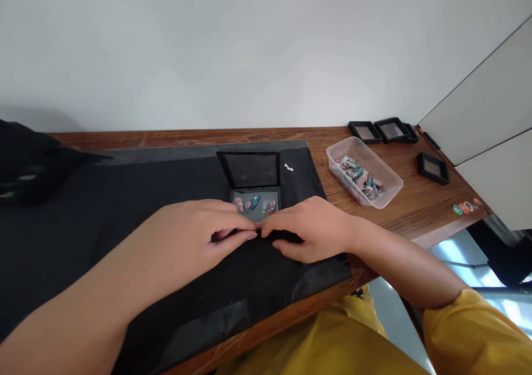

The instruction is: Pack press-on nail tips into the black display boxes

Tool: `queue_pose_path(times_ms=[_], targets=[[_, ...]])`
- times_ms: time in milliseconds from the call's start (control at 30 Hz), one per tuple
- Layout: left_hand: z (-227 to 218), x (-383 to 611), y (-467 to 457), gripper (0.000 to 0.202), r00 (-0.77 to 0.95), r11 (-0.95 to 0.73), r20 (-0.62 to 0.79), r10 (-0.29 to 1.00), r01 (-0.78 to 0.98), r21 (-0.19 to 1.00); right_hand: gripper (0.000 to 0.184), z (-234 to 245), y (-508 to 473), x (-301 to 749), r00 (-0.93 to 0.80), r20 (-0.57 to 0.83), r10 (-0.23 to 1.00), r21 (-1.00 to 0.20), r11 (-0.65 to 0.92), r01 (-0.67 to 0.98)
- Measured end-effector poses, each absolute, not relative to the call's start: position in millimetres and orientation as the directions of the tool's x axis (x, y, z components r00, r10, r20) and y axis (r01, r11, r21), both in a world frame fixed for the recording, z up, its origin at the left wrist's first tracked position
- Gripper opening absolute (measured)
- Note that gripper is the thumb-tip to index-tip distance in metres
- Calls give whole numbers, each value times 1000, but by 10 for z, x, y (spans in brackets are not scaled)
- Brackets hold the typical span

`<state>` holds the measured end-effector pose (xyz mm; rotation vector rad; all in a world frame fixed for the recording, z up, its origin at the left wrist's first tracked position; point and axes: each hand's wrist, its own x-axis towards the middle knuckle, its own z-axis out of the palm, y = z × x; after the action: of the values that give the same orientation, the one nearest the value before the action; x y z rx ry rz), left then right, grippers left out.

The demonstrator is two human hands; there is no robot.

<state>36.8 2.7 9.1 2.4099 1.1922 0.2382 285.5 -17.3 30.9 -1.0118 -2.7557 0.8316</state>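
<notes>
A small black display case (254, 170) stands with its clear-windowed lid raised on the dark mat. In its grey base lie several press-on nails (255, 202), pink, teal and glittery. My left hand (208, 228) is at the case's front edge, thumb and forefinger drawn together. From the other side my right hand (310, 228) meets it there, its forefinger tip against the left fingertips and its thumb lower and apart. The fingers cover the front of the base. Whatever lies between the fingertips is too small or hidden to name.
A clear plastic tub (390, 186) of loose nails sits on the wooden table at right. Behind it are black frame cases (364, 132), with another black case (433, 168) farther right. A white scrap (288, 167) lies on the mat (166, 175). Dark fabric (33, 159) is at far left.
</notes>
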Motion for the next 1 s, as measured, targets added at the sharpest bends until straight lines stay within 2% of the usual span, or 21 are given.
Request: queue_pose_path(times_ms=[333, 800, 1000], targets=[[147, 362, 72, 42, 515, -420, -148, 844, 807, 415, 26, 298, -176, 2855, -771, -110, 627, -531, 619, 579], [94, 365, 104, 48, 547, -454, -93, 832, 767, 453, 32, 304, -187, 2849, -769, -118, 629, -516, 623, 588], [8, 361, 84, 41, 573, -498, -35, 819, 739, 453, 34, 343, -176, 2877, -766, -113, 633, -512, 623, 591]])
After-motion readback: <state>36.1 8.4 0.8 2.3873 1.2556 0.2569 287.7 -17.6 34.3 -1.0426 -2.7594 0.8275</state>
